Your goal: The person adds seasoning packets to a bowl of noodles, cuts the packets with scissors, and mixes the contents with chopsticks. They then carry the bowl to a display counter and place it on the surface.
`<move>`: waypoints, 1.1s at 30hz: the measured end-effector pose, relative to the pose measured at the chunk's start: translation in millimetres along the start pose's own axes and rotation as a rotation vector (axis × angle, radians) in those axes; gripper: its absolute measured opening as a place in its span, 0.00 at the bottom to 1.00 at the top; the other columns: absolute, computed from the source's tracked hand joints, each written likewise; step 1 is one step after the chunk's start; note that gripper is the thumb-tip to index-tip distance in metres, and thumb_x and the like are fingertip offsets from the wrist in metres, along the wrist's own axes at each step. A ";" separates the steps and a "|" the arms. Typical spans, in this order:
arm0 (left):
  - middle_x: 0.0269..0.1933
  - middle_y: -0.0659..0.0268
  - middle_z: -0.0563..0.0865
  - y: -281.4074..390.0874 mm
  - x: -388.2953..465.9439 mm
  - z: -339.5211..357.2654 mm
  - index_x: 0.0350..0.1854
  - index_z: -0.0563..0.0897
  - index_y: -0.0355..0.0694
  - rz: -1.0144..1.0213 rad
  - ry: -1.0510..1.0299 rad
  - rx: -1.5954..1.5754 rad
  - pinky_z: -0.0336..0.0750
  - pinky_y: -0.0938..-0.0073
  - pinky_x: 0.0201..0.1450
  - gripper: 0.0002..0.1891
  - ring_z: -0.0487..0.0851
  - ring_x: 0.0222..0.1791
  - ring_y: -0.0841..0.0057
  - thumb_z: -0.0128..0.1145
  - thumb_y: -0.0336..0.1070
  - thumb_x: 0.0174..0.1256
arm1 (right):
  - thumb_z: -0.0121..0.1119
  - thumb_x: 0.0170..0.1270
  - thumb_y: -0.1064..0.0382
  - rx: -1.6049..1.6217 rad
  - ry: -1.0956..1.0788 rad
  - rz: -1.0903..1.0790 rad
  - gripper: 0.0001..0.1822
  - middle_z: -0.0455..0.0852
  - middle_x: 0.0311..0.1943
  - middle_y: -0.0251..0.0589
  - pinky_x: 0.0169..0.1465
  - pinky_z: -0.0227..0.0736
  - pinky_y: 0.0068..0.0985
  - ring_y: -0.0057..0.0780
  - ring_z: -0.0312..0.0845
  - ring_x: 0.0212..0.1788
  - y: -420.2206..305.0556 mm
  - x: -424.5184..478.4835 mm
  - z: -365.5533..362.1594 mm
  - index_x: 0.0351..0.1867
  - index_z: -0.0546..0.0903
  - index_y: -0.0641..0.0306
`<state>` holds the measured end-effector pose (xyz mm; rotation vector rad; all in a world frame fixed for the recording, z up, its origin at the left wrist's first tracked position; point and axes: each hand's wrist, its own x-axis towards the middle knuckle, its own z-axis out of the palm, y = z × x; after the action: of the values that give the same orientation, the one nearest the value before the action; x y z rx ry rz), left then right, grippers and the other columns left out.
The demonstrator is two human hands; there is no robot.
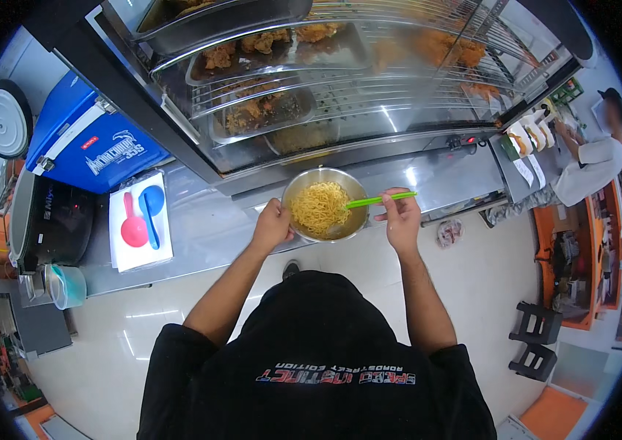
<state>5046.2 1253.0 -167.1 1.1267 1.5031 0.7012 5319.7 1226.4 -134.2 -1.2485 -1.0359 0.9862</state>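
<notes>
A round stainless steel bowl (359, 220) stands at the front edge of the steel counter, partly over it. Yellow noodles (319, 208) fill much of its inside. My left hand (274, 225) grips the bowl's left rim, thumb on top. In my right hand (401, 220) is a pair of bright green chopsticks (368, 201), held between thumb and fingers to the right of the bowl. Their tips reach into the noodles on the right side.
Behind the bowl rises a glass warming cabinet (300, 157) with fried chicken on trays. Left on the counter (201, 231) are pink (134, 231) and blue scoops (152, 201), a blue cooler box (107, 146) and a black rice cooker (60, 220). Another person (591, 159) works at far right.
</notes>
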 end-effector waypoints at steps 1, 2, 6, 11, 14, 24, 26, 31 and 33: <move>0.23 0.56 0.80 1.2 -0.3 2.4 0.38 0.68 0.34 0.032 0.026 0.016 0.76 0.68 0.19 0.07 0.81 0.18 0.70 0.46 0.33 0.69 | 0.56 0.69 0.67 0.003 -0.001 0.005 0.07 0.81 0.40 0.38 0.31 0.83 0.20 0.23 0.81 0.40 1.5 -0.1 -0.9 0.46 0.76 0.64; 0.23 0.55 0.80 2.3 -0.8 4.9 0.38 0.68 0.34 0.065 0.052 0.032 0.75 0.65 0.20 0.06 0.81 0.18 0.67 0.46 0.33 0.69 | 0.56 0.69 0.67 0.006 -0.002 0.009 0.07 0.80 0.41 0.38 0.32 0.84 0.20 0.22 0.80 0.41 4.6 -1.1 -1.5 0.46 0.76 0.64; 0.23 0.51 0.79 -11.0 9.6 14.7 0.40 0.67 0.35 0.428 0.293 0.230 0.72 0.57 0.27 0.06 0.81 0.22 0.57 0.47 0.33 0.69 | 0.56 0.68 0.67 0.020 0.005 -0.004 0.07 0.80 0.41 0.37 0.33 0.84 0.20 0.22 0.80 0.43 8.9 -2.5 0.7 0.46 0.76 0.64; 0.22 0.51 0.78 -17.4 0.6 21.6 0.44 0.64 0.37 0.457 0.242 0.203 0.68 0.60 0.26 0.07 0.79 0.22 0.61 0.46 0.34 0.72 | 0.57 0.68 0.68 0.038 0.060 0.007 0.08 0.81 0.41 0.38 0.33 0.84 0.21 0.23 0.80 0.43 15.8 -6.3 -5.2 0.46 0.76 0.64; 0.22 0.52 0.78 -9.2 -8.1 19.2 0.44 0.63 0.36 0.437 0.162 0.163 0.67 0.62 0.26 0.08 0.78 0.21 0.61 0.45 0.33 0.72 | 0.57 0.68 0.67 0.082 0.063 0.009 0.09 0.81 0.41 0.40 0.32 0.84 0.21 0.25 0.81 0.42 14.2 -7.0 -10.5 0.47 0.76 0.65; 0.20 0.52 0.77 -36.3 -24.0 14.5 0.42 0.62 0.35 0.441 0.180 0.107 0.69 0.58 0.24 0.08 0.79 0.20 0.55 0.46 0.31 0.71 | 0.56 0.69 0.65 0.153 0.137 0.002 0.09 0.81 0.42 0.44 0.31 0.84 0.22 0.27 0.81 0.42 13.0 -14.7 -8.7 0.46 0.76 0.67; 0.20 0.52 0.78 -29.0 -31.8 15.8 0.42 0.62 0.35 0.365 0.174 0.074 0.70 0.58 0.25 0.07 0.80 0.21 0.55 0.45 0.31 0.71 | 0.56 0.69 0.65 0.127 0.164 -0.032 0.10 0.81 0.42 0.44 0.31 0.84 0.22 0.27 0.81 0.41 14.7 -14.7 -7.1 0.47 0.76 0.67; 0.22 0.53 0.81 -40.9 -26.5 11.1 0.42 0.63 0.35 0.316 0.135 0.118 0.74 0.59 0.27 0.08 0.82 0.23 0.54 0.47 0.32 0.70 | 0.55 0.70 0.66 0.047 0.129 -0.099 0.09 0.82 0.43 0.44 0.30 0.83 0.21 0.26 0.81 0.41 8.7 -11.8 1.5 0.47 0.75 0.65; 0.26 0.50 0.83 -32.9 -25.5 4.7 0.45 0.64 0.34 0.177 0.047 0.165 0.76 0.58 0.31 0.11 0.84 0.27 0.52 0.49 0.34 0.69 | 0.55 0.69 0.66 0.012 0.056 -0.096 0.09 0.82 0.43 0.43 0.30 0.83 0.20 0.26 0.81 0.41 9.1 -11.8 1.2 0.47 0.75 0.65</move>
<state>5040.7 1216.5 -187.1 1.3899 1.5354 0.7386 5315.4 1216.0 -144.0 -1.1991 -1.0351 0.8785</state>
